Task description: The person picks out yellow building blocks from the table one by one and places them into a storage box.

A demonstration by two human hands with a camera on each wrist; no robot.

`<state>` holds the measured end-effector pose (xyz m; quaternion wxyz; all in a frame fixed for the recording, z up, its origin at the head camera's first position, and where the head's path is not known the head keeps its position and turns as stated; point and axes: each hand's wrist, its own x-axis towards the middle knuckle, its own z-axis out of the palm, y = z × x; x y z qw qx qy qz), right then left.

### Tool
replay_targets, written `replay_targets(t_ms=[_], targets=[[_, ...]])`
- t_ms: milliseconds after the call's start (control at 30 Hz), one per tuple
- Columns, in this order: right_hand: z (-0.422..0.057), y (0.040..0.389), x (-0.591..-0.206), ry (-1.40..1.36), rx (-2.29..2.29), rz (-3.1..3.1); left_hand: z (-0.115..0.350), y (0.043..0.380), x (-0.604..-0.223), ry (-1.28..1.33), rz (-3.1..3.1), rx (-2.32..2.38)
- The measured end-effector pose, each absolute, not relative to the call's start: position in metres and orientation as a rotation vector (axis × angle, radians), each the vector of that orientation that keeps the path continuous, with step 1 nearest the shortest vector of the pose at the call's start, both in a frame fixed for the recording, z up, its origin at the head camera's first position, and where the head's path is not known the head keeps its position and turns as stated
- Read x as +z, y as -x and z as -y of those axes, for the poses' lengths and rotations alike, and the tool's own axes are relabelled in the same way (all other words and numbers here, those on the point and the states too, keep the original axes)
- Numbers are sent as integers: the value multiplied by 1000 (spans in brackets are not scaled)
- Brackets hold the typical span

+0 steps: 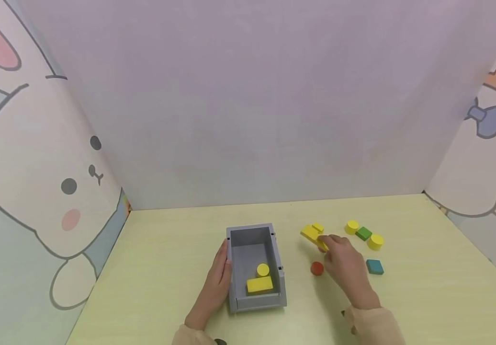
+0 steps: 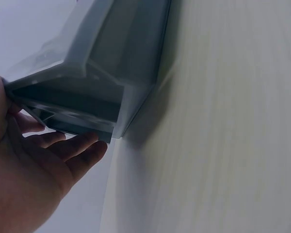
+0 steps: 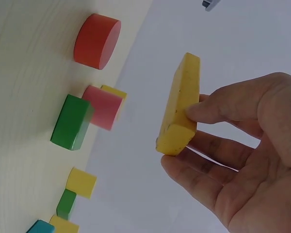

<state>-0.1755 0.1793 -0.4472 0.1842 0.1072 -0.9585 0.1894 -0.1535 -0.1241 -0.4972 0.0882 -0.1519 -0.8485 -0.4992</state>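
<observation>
Between thumb and fingers, my right hand [image 1: 346, 263] pinches a long yellow block [image 3: 181, 102], raised over the table to the right of a grey box [image 1: 256, 304]. Against the box's left wall lies my left hand [image 1: 217, 282], its fingers extended along the side. From the left wrist, the fingertips [image 2: 94, 145] show at the recessed side of the box. Inside the box, near its front end, are a yellow rectangular block [image 1: 259, 285] and a yellow cylinder [image 1: 263, 270]. A red cylinder [image 1: 317, 268] stands on the table just below the right hand.
Farther right are two yellow cylinders [image 1: 375, 242], a small green block [image 1: 364, 233] between them and a teal block [image 1: 375, 267]. The right wrist view adds a larger green block [image 3: 72, 122] and a pink cylinder [image 3: 104, 108]. Behind the table rises a pale wall [image 1: 248, 120].
</observation>
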Motion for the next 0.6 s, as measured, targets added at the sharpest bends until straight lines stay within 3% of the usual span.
replay_targets(t_ms=[600], targets=[[-151, 170, -435, -440, 488, 2554, 123, 153, -495, 446, 2528, -1503]])
